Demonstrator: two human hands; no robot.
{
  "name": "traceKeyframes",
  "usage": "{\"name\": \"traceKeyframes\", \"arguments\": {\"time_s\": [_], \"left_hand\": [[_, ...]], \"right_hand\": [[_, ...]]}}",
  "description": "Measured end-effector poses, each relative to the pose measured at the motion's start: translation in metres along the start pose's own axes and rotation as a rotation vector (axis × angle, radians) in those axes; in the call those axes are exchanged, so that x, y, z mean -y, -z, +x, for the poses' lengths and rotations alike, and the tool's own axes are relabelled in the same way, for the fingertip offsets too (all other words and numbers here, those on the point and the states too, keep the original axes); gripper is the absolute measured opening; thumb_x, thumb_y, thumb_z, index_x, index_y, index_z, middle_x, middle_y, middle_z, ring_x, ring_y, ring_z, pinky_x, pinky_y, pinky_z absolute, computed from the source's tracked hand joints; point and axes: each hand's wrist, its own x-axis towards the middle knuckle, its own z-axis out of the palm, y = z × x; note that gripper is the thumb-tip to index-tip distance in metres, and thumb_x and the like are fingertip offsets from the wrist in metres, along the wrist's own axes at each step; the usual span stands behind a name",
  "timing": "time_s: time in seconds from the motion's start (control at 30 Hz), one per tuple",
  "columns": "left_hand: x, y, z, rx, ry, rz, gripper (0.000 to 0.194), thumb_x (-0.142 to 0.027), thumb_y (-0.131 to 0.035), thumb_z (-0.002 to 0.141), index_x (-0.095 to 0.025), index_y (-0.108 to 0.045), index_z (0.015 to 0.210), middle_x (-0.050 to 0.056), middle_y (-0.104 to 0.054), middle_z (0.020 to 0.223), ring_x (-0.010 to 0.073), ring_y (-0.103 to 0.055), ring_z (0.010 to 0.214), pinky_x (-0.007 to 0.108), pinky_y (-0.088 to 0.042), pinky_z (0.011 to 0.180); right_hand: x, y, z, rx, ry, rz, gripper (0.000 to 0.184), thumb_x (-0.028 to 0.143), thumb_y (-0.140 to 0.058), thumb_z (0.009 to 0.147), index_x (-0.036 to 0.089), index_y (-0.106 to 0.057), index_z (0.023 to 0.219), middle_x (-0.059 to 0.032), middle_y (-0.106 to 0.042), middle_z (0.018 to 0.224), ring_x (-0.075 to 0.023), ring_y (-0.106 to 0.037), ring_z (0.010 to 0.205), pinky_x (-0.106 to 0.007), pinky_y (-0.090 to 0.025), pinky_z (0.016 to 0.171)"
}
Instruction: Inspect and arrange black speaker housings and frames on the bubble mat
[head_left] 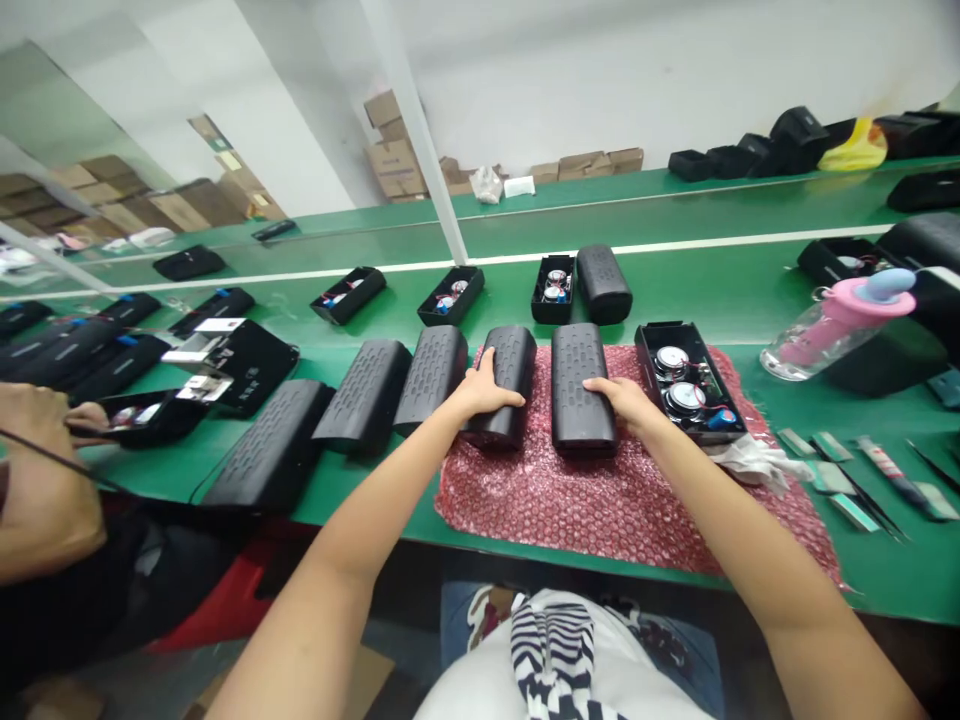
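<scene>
My left hand [487, 392] grips the left side of a black speaker cover [513, 360] with a slotted grille, its thumb across the front and one finger along the edge. Just to the right is a second speaker cover [577, 375], with my right hand [628, 402] closed on its right edge. That thumb lies on the grille, while the other fingers are hidden. Both covers are over red bubble wrap [540, 510]. Beside my right hand an open speaker housing [686, 380] shows two round drivers, wires and a blue part.
More covers [364, 390] stand to the left, and open housings [452, 293] line the back of the green bench [885, 590]. A pink-lidded bottle [832, 325], tweezers [870, 500] and a tube [889, 468] lie right. At far left, a co-worker's hands [37, 420] handle another housing.
</scene>
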Motion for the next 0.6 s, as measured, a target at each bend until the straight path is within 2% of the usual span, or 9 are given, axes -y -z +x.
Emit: {"name": "traceKeyframes", "arguments": {"time_s": [0.07, 0.13, 0.23, 0.3, 0.4, 0.5, 0.6], "left_hand": [[0.007, -0.002, -0.004, -0.004, -0.005, -0.116, 0.133, -0.029, -0.091, 0.040, -0.022, -0.023, 0.154, 0.025, -0.036, 0.152, 0.0471, -0.041, 0.136, 0.056, -0.032, 0.111], [0.017, -0.008, -0.014, 0.013, -0.016, -0.263, 0.126, -0.031, -0.085, 0.048, -0.018, -0.017, 0.154, 0.024, -0.040, 0.149, 0.0417, -0.049, 0.130, 0.052, -0.041, 0.106], [0.034, -0.024, -0.037, 0.039, -0.037, -0.482, 0.117, -0.035, -0.076, 0.056, -0.014, -0.013, 0.152, 0.023, -0.039, 0.151, 0.0349, -0.053, 0.127, 0.044, -0.049, 0.100], [0.046, -0.034, -0.053, 0.030, -0.044, -0.585, 0.117, -0.037, -0.074, 0.055, -0.014, -0.012, 0.151, 0.021, -0.035, 0.154, 0.0339, -0.049, 0.132, 0.041, -0.047, 0.103], [0.059, -0.043, -0.071, 0.024, -0.036, -0.683, 0.115, -0.038, -0.072, 0.057, -0.018, -0.011, 0.152, 0.019, -0.034, 0.155, 0.0344, -0.047, 0.134, 0.042, -0.044, 0.107], [0.063, -0.043, -0.080, 0.045, -0.033, -0.728, 0.112, -0.038, -0.071, 0.059, -0.017, -0.014, 0.153, 0.016, -0.033, 0.157, 0.0348, -0.041, 0.140, 0.044, -0.036, 0.114], [0.061, -0.040, -0.081, 0.074, -0.055, -0.714, 0.109, -0.037, -0.070, 0.061, -0.014, -0.019, 0.154, 0.016, -0.029, 0.160, 0.0351, -0.032, 0.145, 0.045, -0.027, 0.120]], "right_hand": [[-0.003, 0.015, -0.010, -0.045, 0.034, -0.111, 0.037, 0.044, -0.069, 0.075, 0.014, -0.064, 0.095, -0.0139, -0.073, 0.091, -0.0272, -0.070, 0.083, -0.037, -0.056, 0.070], [-0.003, 0.029, -0.022, -0.102, 0.054, -0.230, 0.043, 0.047, -0.077, 0.067, 0.014, -0.065, 0.091, -0.0179, -0.071, 0.095, -0.0349, -0.068, 0.092, -0.045, -0.053, 0.080], [0.005, 0.034, -0.044, -0.144, 0.055, -0.459, 0.056, 0.057, -0.078, 0.062, 0.013, -0.064, 0.093, -0.0229, -0.069, 0.100, -0.0436, -0.065, 0.097, -0.054, -0.049, 0.085], [0.015, 0.022, -0.058, -0.138, 0.057, -0.653, 0.065, 0.066, -0.071, 0.067, 0.012, -0.062, 0.102, -0.0249, -0.067, 0.106, -0.0439, -0.065, 0.100, -0.053, -0.049, 0.085], [0.030, -0.008, -0.071, -0.159, 0.100, -0.854, 0.078, 0.072, -0.066, 0.069, 0.010, -0.058, 0.115, -0.0282, -0.062, 0.118, -0.0444, -0.061, 0.109, -0.052, -0.050, 0.088], [0.035, -0.034, -0.077, -0.189, 0.151, -0.902, 0.086, 0.071, -0.071, 0.065, 0.010, -0.053, 0.122, -0.0297, -0.057, 0.123, -0.0458, -0.058, 0.114, -0.052, -0.049, 0.090], [0.028, -0.037, -0.074, -0.127, 0.145, -0.803, 0.095, 0.065, -0.074, 0.064, 0.011, -0.041, 0.135, -0.0299, -0.056, 0.125, -0.0446, -0.061, 0.111, -0.051, -0.050, 0.088]]}}
